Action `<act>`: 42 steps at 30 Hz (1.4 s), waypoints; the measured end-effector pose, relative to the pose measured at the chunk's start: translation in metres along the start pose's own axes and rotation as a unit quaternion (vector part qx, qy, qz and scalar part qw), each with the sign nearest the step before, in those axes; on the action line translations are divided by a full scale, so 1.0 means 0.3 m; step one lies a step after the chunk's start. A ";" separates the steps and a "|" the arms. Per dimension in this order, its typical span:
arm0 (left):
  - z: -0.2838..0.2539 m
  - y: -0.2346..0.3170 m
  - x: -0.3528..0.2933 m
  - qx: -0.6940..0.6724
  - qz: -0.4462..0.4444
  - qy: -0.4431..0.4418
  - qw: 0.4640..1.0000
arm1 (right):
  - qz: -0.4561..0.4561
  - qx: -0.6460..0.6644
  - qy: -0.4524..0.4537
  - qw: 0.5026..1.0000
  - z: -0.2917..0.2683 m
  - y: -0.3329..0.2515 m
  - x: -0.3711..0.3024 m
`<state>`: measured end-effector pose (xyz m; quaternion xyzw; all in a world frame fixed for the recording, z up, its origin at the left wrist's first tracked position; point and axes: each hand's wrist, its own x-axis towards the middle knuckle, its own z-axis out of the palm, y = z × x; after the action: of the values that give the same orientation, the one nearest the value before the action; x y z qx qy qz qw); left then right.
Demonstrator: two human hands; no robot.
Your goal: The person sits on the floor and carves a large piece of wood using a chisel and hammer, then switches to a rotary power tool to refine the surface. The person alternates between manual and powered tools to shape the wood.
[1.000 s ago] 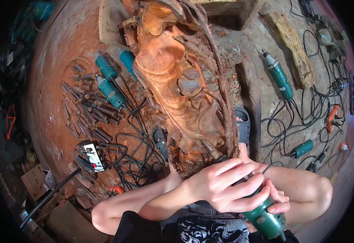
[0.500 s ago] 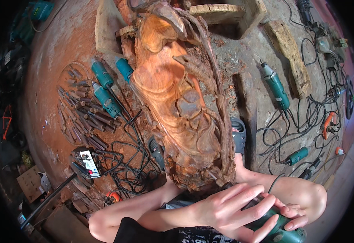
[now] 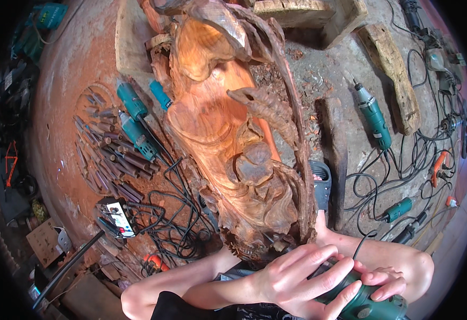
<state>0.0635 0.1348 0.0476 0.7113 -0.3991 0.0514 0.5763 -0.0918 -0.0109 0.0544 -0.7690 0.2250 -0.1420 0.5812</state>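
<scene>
A carved wooden sculpture (image 3: pixel 217 144), orange-brown with smooth hollows and rough bark-like edges, fills the middle and leans towards my lap. My left hand (image 3: pixel 297 274) is wrapped round the dark front end of a green power carving tool (image 3: pixel 367 304) at the sculpture's near end. My right hand (image 3: pixel 383 280) grips the tool's green body, its fingers bent over the top. The front of the tool points at the sculpture's lower edge. Its bit is mostly hidden behind my left fingers and the wood.
Many loose carving bits (image 3: pixel 119 154) lie left on the dusty floor, beside two green rotary grinders (image 3: pixel 137 136). Another green grinder (image 3: pixel 375 120) and tangled cords lie right. Wooden blocks (image 3: pixel 391 80) stand behind. A white-faced control box (image 3: pixel 119 217) sits near my left knee.
The sculpture appears larger and slightly lower in view. The tool's metal shaft, plain before, is now mostly hidden at the wood's edge. Both hands keep their grip.
</scene>
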 end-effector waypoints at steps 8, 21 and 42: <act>0.005 -0.032 -0.017 -0.039 0.105 0.009 0.994 | 0.001 0.004 0.012 1.000 0.048 -0.044 0.028; -0.030 -0.067 -0.034 -0.056 0.138 -0.001 0.989 | -0.005 0.008 0.012 1.000 -0.017 -0.060 -0.029; -0.044 -0.068 -0.026 -0.062 0.130 -0.039 0.989 | -0.005 0.012 0.030 0.999 -0.028 -0.052 -0.064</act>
<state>0.0760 0.1505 0.0319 0.6177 -0.5126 0.0737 0.5918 -0.1096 -0.0047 0.0727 -0.7586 0.2367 -0.1703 0.5827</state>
